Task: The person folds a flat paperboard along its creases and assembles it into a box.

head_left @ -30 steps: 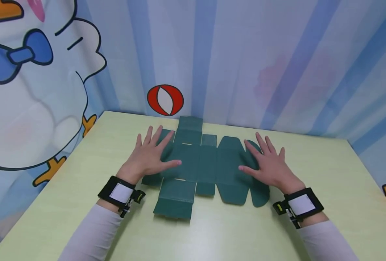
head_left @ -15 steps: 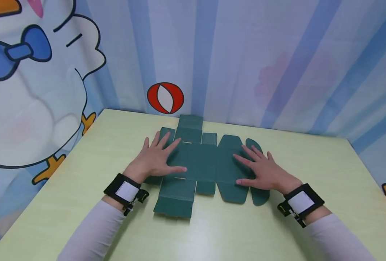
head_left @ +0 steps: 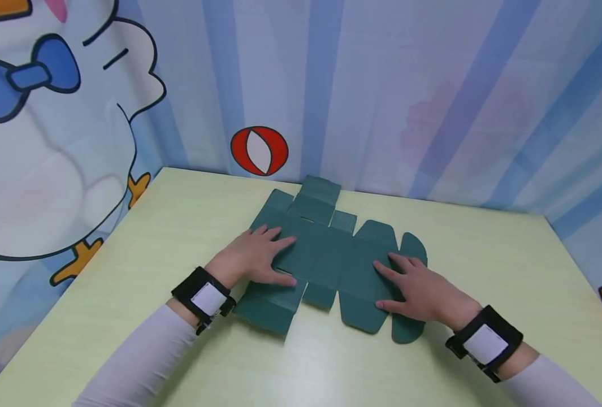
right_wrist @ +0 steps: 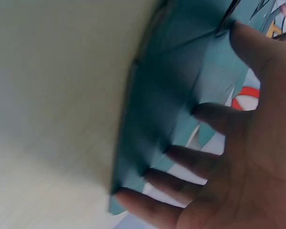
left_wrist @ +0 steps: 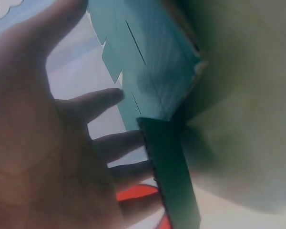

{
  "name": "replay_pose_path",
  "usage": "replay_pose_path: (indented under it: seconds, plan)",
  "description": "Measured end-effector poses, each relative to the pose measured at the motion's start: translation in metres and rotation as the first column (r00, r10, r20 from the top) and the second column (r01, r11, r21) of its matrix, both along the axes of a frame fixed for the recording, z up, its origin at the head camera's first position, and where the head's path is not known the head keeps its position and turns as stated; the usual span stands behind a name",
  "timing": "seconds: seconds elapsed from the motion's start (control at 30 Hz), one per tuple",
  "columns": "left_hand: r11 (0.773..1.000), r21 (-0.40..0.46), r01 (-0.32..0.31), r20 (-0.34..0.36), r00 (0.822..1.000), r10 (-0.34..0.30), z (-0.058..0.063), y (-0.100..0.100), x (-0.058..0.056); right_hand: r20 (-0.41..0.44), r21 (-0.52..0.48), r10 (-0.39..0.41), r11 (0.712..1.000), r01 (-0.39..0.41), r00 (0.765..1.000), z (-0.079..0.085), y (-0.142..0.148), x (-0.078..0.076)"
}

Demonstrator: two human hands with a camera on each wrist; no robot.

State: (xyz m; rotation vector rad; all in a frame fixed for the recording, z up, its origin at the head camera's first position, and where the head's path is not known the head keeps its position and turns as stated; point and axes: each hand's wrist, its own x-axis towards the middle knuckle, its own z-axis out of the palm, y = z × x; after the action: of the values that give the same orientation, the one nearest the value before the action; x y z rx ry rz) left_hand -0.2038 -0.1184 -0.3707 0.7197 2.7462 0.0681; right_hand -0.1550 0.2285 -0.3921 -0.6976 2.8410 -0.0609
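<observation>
An unfolded green cardboard box blank, with slots, creases and several flaps, lies on the table. My left hand is over its left end, fingers spread and fairly straight, thumb reaching over the lower slot. In the left wrist view a darker green flap is angled beside the fingertips. Over the right end is my right hand, its fingers spread toward the panel with the rounded flap. In the right wrist view those fingertips touch the cardboard. Neither hand is curled round it.
The pale yellow-green table extends around the cardboard. Behind it hangs a blue-striped curtain printed with a red and white ball and a large cartoon bird. A black band with a camera is on each wrist.
Both hands have come down onto the cardboard. The blank has turned clockwise, its top flap shifting right and its right end coming nearer to me.
</observation>
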Motion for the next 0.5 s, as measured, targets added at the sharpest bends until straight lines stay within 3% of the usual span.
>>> replay_pose_path:
  seconds: [0.2,0.37,0.5]
  plan:
    - [0.997,-0.064,0.036,0.059,0.998,-0.032,0.006,0.006,0.007,-0.007,0.050,-0.028,0.998,0.028,1.000,0.005,-0.001,0.019]
    - [0.995,-0.051,0.085,0.117,0.990,-0.078,0.010,0.005,0.018,-0.032,0.106,-0.036,0.994,0.039,0.999,0.005,-0.004,0.030]
    - [0.995,-0.023,0.100,0.125,0.988,-0.096,0.007,0.003,0.024,-0.029,0.134,-0.024,0.991,0.028,0.999,0.005,-0.005,0.037]
